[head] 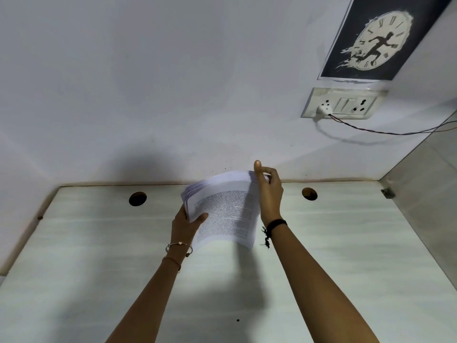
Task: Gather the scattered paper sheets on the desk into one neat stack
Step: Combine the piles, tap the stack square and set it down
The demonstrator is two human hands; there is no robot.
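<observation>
A stack of printed paper sheets [223, 211] is held above the pale desk [99, 256], tilted with its printed face towards me. My left hand [184, 225] grips its lower left edge, thumb on the top sheet. My right hand [269, 191] holds the stack's right edge, thumb pointing up. The sheets fan slightly at the upper left corner. No loose sheets show on the desk.
Two round cable holes [137, 198] [309, 193] sit near the desk's back edge. A white wall rises behind, with a switch and socket panel [342, 103], a plugged wire [385, 131] and a clock poster [378, 38]. A side panel [425, 191] bounds the desk on the right.
</observation>
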